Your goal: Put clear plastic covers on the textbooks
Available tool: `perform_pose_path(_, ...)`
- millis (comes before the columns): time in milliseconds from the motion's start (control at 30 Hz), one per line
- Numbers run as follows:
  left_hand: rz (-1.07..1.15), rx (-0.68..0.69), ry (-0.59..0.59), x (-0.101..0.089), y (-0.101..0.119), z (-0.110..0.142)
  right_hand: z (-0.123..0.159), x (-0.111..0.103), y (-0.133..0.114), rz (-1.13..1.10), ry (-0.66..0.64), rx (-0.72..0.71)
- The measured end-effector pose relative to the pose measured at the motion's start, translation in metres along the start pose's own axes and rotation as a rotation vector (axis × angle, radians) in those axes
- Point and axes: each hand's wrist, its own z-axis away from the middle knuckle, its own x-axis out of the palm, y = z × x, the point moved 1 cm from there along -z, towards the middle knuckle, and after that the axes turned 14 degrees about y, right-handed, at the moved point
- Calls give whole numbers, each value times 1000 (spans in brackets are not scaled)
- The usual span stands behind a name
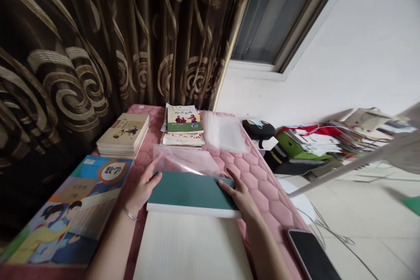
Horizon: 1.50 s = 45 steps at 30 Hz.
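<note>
A dark green book [193, 192] lies flat on the pink quilted surface [259, 183], its white page edge toward me. My left hand [144, 186] rests at the book's left end, fingers stretched out, the index finger touching a clear plastic cover sheet [187, 159] that lies just beyond the book. My right hand [238, 192] lies on the book's right end with its fingers flat and apart. Neither hand grips anything.
A large maths textbook [65, 214] lies at left, a stack of tan books [124, 133] behind it, a stack of green-covered books [183, 124] and clear plastic sleeves [225, 133] farther back. A phone [311, 253] sits at right. Cluttered books [328, 140] lie on the floor.
</note>
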Motion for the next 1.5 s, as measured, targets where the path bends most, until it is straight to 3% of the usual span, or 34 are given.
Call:
perform_pose_path(133, -3, 5, -4, 1, 1, 0, -2, 0, 2, -65, 15, -31)
perform_pose_path(333, -26, 1, 19, 1, 6, 0, -2, 2, 1, -182, 114, -195)
perform_pose_path(733, -118, 28, 58, 1, 12, 1, -2, 3, -3, -276, 133, -201)
perform_pose_path(1233, -87, 6, 4, 1, 11, 2, -2, 3, -4, -242, 173, -243)
perform_pose_path(1500, -85, 5, -24, -1, 13, 3, -3, 4, -3, -299, 133, -238)
